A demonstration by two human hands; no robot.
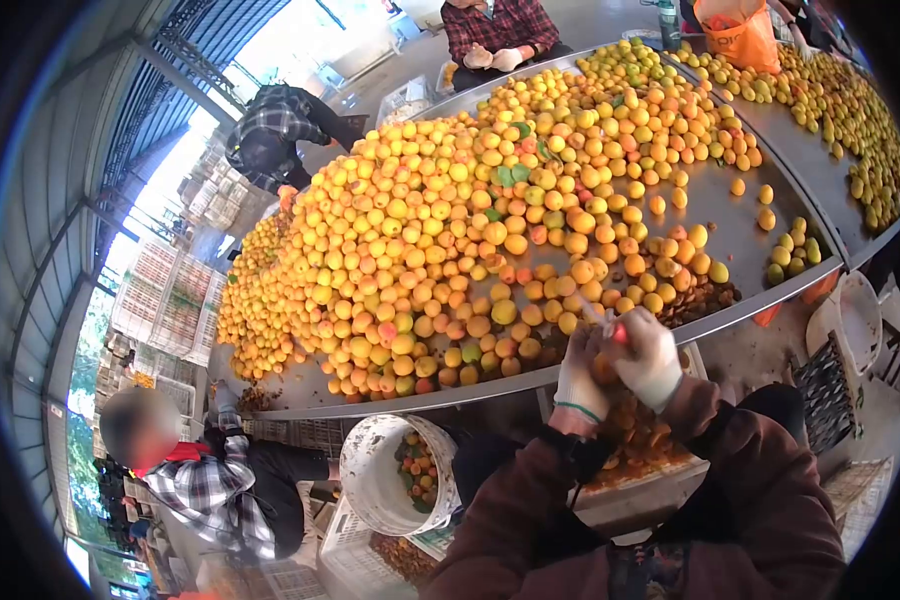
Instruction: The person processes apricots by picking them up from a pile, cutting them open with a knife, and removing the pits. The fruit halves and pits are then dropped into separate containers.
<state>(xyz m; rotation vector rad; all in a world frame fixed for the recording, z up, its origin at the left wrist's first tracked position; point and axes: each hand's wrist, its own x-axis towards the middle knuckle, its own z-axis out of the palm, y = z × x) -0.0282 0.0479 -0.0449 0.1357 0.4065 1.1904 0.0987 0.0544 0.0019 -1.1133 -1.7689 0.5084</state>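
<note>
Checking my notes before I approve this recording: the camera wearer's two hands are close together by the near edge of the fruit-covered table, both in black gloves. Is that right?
Not the glove colour: in the head view, the left hand and right hand wear whitish gloves, close together by the near edge of the fruit-covered table.

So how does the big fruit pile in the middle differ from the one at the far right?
The middle pile is mostly yellow-orange; the right pile looks greener. The middle pile spreads broadly, while the right pile forms a narrower band. Both lie loose on metal tabletop.
</note>
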